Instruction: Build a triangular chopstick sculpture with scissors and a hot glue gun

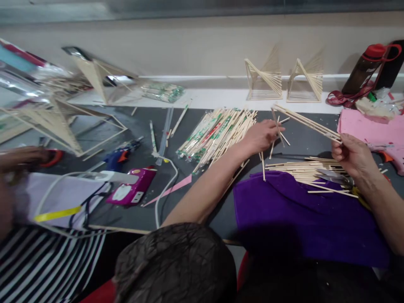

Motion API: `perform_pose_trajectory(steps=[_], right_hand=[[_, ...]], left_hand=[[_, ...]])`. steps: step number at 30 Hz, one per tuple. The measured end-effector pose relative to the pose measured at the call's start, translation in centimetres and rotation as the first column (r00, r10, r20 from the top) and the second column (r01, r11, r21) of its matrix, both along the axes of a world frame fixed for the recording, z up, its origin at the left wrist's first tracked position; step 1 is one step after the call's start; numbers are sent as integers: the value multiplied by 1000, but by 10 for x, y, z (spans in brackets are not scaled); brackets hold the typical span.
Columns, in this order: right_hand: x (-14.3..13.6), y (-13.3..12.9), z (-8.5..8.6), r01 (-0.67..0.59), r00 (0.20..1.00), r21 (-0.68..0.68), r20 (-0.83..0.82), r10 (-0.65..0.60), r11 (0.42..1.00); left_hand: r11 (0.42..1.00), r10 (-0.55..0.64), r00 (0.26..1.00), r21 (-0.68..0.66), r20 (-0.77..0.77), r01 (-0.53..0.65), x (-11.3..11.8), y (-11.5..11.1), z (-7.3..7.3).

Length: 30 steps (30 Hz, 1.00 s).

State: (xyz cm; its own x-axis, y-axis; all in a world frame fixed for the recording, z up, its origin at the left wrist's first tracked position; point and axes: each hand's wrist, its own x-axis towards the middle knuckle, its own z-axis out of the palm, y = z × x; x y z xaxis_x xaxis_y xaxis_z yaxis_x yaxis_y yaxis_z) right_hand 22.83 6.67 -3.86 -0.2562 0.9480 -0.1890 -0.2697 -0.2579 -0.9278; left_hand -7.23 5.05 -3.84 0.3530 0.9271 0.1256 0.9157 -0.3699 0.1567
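Observation:
My right hand (356, 155) pinches one end of a narrow frame of thin wooden sticks (309, 123), held up above the dark table. My left hand (262, 135) is closed at the frame's far end, its fingertips at a short slanting stick (278, 126); blur hides the exact grip. Beneath my left forearm and hand lies a heap of wooden chopsticks (217, 136), some in printed wrappers. Loose sticks (290, 171) rest on a purple cloth (284, 214) below my hands. Scissors (336, 176) lie on these sticks, close to my right wrist.
Two finished-looking stick structures (263, 82) stand against the wall. To the left are larger stick structures (66, 122), a blue glue gun (121, 155), a magenta power strip (132, 185) with a white cable, and a co-worker's hand (25, 158). A bottle (364, 69) and pink cloth (360, 128) sit right.

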Motion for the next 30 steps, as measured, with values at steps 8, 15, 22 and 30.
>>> perform_pose_trajectory(steps=[8,15,22,30], right_hand=[[-1,-2,3,16,1000,-40,-12,-16,999],[-5,-5,3,-7,1000,-58,-21,5,998],[-6,-5,-1,5,1000,-58,3,-5,998],[-9,-4,2,21,1000,-71,9,-20,997]], left_hand=[[994,16,968,-97,-252,-42,3,-8,-3],[999,19,973,-42,-231,-29,-3,-33,-2],[996,-56,983,-75,-176,43,3,-21,-15],[992,-76,947,-121,-313,39,-43,-42,5]])
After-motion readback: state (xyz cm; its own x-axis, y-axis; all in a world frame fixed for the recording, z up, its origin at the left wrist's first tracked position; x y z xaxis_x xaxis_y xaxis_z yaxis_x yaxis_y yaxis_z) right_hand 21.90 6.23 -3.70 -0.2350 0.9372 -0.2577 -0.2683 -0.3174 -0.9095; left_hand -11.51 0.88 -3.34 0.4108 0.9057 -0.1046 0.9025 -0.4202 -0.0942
